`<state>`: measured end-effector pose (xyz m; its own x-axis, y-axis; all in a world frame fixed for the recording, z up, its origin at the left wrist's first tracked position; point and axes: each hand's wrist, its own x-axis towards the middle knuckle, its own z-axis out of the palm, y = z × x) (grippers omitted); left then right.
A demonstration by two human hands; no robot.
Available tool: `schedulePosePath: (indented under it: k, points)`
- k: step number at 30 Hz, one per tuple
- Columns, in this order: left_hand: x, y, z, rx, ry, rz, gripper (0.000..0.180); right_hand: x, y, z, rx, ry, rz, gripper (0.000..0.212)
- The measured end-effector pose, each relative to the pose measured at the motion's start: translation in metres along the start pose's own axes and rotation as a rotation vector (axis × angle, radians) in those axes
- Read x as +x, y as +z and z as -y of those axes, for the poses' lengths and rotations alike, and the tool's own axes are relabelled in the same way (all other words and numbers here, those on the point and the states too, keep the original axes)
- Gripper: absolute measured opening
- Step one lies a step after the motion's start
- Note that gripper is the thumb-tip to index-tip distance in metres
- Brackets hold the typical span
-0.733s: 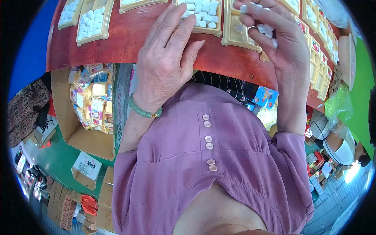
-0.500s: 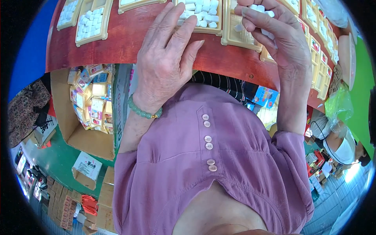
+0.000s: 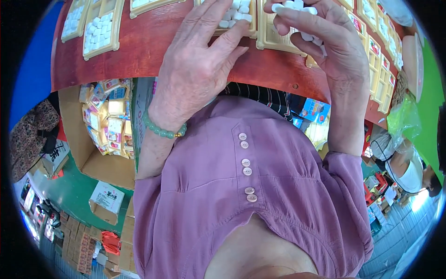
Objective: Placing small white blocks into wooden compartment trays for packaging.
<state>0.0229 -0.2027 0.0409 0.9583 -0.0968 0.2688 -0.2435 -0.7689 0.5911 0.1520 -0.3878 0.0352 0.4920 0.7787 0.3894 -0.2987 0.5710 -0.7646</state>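
Observation:
My left hand (image 3: 197, 65), with a green bead bracelet (image 3: 163, 132) at its wrist, reaches over a cream plastic tray (image 3: 253, 21) filled with small white blocks (image 3: 240, 14). Its fingers are apart, and the index fingertip is at the blocks; the other fingertips lie near or past the top edge. Several more white blocks (image 3: 297, 5) are cupped in my right hand (image 3: 332, 44), some at its fingertips and some against the palm. Below those fingers is another cream tray (image 3: 274, 39), divided into compartments, mostly bare where it shows.
Filled trays (image 3: 98, 35) stand at the left of the red table (image 3: 139, 60). More divided trays (image 3: 382, 88) line its right side. Below the table edge, an open cardboard box (image 3: 102, 172) holds packaged items. A person (image 3: 404, 167) sits at the far right.
My left hand has shifted slightly left, its fingers farther over the white blocks. My right hand keeps its blocks, fingers a little lower. Table and trays sit slightly farther left and up in view.

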Motion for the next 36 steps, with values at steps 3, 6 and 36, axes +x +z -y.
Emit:
schedulePosePath:
  k: [3,6,36]
  points:
    - [0.020,-0.010,-0.018,0.331,-0.053,0.265,0.034,0.011,0.049,0.037,-0.354,0.630,-0.782,0.016]
    - [0.022,0.095,0.072,-0.357,0.745,-0.907,0.033,0.013,0.047,0.037,-0.426,0.733,-0.622,0.020]
    - [0.037,0.102,0.079,-0.253,0.826,-1.111,0.020,-0.004,0.040,-0.001,-1.344,0.386,-0.090,0.018]
